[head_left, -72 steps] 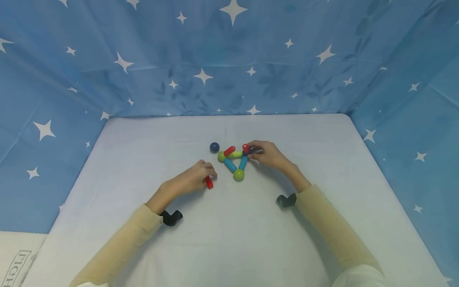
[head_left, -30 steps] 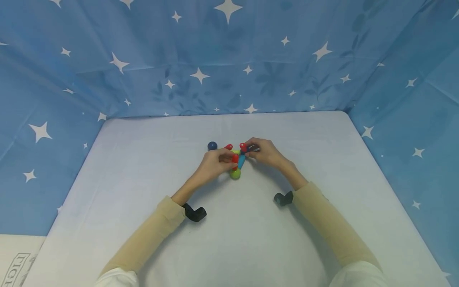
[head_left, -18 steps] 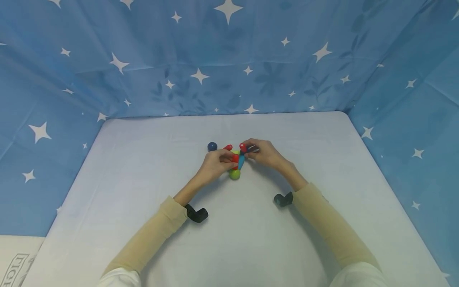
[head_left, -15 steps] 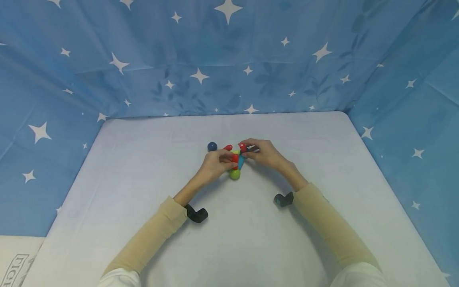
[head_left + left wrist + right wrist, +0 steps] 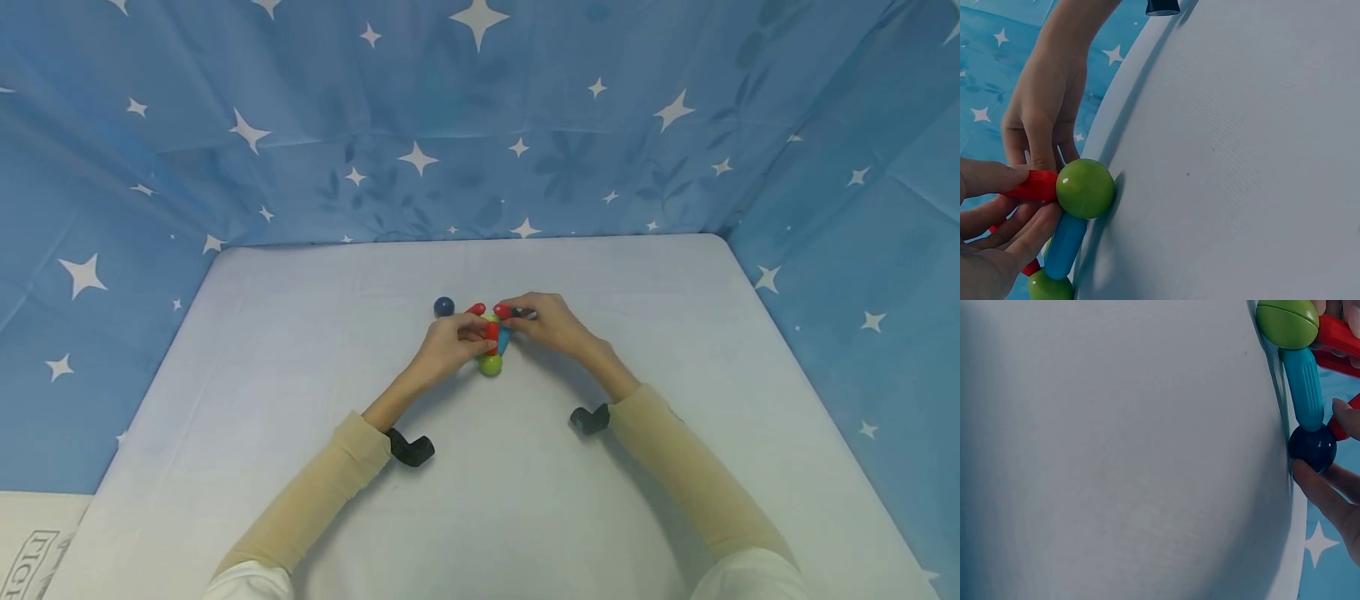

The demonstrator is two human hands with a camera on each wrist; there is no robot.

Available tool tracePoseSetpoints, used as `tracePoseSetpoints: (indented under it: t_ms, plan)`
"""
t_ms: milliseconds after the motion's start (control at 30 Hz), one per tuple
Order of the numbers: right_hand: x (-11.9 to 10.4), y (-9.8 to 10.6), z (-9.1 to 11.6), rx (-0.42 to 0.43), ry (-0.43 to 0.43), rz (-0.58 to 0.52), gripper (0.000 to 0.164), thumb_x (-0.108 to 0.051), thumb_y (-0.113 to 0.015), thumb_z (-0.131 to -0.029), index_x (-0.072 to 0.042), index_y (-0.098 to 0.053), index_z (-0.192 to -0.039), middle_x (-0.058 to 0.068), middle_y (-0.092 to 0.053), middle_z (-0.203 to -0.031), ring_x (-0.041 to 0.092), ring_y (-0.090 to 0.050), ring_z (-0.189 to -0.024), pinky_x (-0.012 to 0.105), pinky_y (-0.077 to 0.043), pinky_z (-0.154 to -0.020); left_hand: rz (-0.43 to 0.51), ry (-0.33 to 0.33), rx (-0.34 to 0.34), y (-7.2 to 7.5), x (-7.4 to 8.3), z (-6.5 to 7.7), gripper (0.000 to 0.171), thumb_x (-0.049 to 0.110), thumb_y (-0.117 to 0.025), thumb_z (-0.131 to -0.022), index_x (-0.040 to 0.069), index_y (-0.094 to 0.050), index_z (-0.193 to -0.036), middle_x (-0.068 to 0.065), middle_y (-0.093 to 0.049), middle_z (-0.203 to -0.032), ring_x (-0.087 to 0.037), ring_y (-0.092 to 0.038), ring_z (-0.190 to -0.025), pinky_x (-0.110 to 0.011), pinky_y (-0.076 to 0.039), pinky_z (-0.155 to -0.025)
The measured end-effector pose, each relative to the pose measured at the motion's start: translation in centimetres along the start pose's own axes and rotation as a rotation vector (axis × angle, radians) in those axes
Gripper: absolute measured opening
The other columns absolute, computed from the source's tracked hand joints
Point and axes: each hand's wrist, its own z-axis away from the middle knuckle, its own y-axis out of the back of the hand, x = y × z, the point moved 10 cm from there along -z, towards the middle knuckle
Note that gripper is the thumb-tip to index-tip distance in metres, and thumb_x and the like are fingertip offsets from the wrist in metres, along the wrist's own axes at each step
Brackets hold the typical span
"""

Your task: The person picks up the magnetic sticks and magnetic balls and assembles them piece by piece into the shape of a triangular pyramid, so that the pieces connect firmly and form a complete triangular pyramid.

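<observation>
In the head view my left hand [image 5: 442,350] pinches a red magnetic rod [image 5: 491,332] that stands up from a green ball [image 5: 491,365]. The left wrist view shows thumb and fingers round this rod [image 5: 1038,185], its end against the green ball [image 5: 1085,188]. A light blue rod [image 5: 1302,387] joins that ball to a dark blue ball [image 5: 1313,449]. My right hand [image 5: 551,321] holds the dark blue ball, one digit against it and another pressing the red rod [image 5: 502,311] fixed to it. Another red rod [image 5: 477,308] shows behind my left hand, which hides part of the frame.
A loose-looking dark blue ball [image 5: 444,307] lies at the frame's far left. The white tabletop [image 5: 480,483] carries everything, with a star-patterned blue curtain [image 5: 480,125] behind. Black camera mounts [image 5: 412,450] jut from both wrists.
My left hand brought its red rod from the left over to the near green ball and stays there. Lately the red rod in my right hand has tipped leftward.
</observation>
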Motion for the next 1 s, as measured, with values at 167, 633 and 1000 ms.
tracePoseSetpoints:
  t_ms: [167,633,1000]
  plan:
    - [-0.1,0.0,0.0,0.015,-0.004,0.009,0.034,-0.014,-0.074,-0.095,-0.008,-0.072,-0.129,0.012,-0.076,-0.118,0.031,-0.071,-0.106,0.047,-0.058,-0.093,0.006,0.0,0.001,0.0,0.0,0.1,0.031,0.011,-0.078,-0.091,-0.001,-0.071,-0.12,-0.014,-0.075,-0.11,-0.023,-0.073,-0.098,-0.03,-0.06,-0.084]
    - [1.2,-0.2,0.3,-0.006,-0.089,-0.061,0.038,-0.014,-0.074,-0.096,-0.008,-0.069,-0.133,0.014,-0.071,-0.13,0.033,-0.071,-0.112,0.046,-0.058,-0.095,0.016,0.015,-0.002,0.2,-0.6,0.1,0.035,0.014,-0.078,-0.092,0.001,-0.071,-0.123,-0.011,-0.075,-0.11,-0.021,-0.073,-0.099,-0.031,-0.059,-0.085]
    - [2.1,-0.5,0.3,-0.041,-0.145,-0.105,0.036,-0.006,-0.07,-0.097,-0.003,-0.067,-0.132,0.017,-0.067,-0.135,0.036,-0.069,-0.118,0.046,-0.057,-0.099,-0.004,-0.057,0.021,2.8,0.0,0.4,0.024,0.006,-0.071,-0.094,0.005,-0.072,-0.118,-0.009,-0.074,-0.116,-0.024,-0.07,-0.105,-0.036,-0.059,-0.089]
